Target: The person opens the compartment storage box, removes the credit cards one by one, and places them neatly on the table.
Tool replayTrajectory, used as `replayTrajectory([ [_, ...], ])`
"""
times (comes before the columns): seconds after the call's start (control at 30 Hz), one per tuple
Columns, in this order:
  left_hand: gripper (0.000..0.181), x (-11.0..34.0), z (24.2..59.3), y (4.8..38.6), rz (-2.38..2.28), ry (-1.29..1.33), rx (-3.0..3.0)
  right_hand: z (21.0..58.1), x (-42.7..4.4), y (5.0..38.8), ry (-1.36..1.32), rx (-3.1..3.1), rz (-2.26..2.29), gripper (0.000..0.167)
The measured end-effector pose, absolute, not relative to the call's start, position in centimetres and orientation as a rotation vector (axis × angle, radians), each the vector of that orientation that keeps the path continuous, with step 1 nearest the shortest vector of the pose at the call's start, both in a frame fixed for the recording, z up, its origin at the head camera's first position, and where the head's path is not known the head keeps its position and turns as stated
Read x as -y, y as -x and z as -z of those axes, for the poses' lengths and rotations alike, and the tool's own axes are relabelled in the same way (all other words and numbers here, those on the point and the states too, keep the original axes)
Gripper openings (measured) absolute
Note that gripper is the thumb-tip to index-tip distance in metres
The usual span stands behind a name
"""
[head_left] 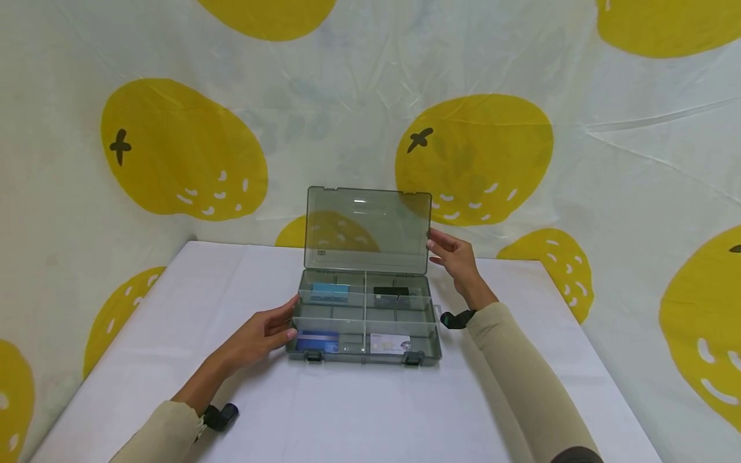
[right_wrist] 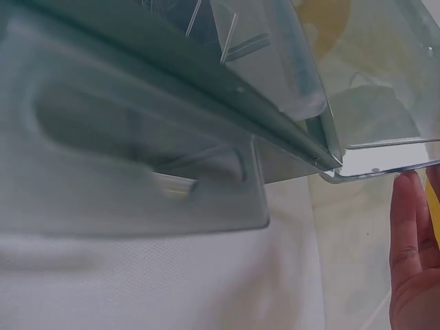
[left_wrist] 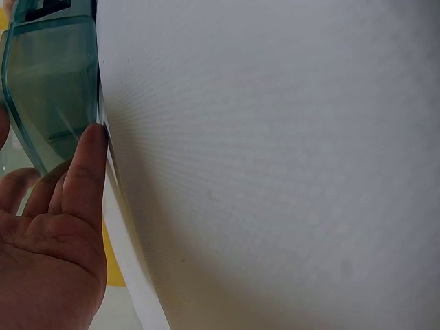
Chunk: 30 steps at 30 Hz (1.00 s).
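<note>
While its lid (head_left: 368, 225) stands raised at the back, the box (head_left: 365, 358) sits on the table (head_left: 359, 411) at the middle of the head view, just below the frame's centre. Both are grey and see-through. At the box's left side, the left hand (head_left: 257, 334) rests its fingers along the wall, nearly straight, with the thumb by the front left corner; this grip touches the side without curling round it. Right of centre, the right hand (head_left: 457, 257) touches the lid's right edge with extended fingers, its grip likewise uncurled; the right wrist view cuts the hand off, so I cannot tell quite how the thumb lies.

Clear dividers (head_left: 365, 308) part the inside into two columns and three rows. A light-blue pack (head_left: 330, 291) lies in the upper left compartment and a black item (head_left: 391, 291) in the upper right; a dark-blue pack (head_left: 317, 341) is at lower left, a white card (head_left: 390, 344) at lower right. Two latches (head_left: 313, 355) mark the front edge. A handle (right_wrist: 227, 223) juts from the box's right side. Behind hangs a pale cloth (head_left: 347, 96) printed with yellow fruit.
</note>
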<state>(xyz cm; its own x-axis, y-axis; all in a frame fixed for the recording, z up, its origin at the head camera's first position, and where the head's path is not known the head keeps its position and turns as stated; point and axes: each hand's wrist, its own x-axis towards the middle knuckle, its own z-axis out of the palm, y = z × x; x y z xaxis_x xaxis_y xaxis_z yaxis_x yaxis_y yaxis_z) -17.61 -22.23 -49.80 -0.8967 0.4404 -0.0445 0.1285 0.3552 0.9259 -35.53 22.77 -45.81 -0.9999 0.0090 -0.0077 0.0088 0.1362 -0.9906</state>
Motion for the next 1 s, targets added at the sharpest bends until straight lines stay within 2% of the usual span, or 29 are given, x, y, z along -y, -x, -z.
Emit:
replayTrajectory([
  [0.5,0.080,22.3,49.8,17.6,-1.551,-0.512,-2.346,45.9,-22.9,34.7,0.099,2.438,-1.997,0.050],
  [1.0,0.080,22.3,49.3,17.4,-1.529,-0.492,-2.361,44.0,-20.6,30.5,-0.225,2.624,-2.027,0.042],
])
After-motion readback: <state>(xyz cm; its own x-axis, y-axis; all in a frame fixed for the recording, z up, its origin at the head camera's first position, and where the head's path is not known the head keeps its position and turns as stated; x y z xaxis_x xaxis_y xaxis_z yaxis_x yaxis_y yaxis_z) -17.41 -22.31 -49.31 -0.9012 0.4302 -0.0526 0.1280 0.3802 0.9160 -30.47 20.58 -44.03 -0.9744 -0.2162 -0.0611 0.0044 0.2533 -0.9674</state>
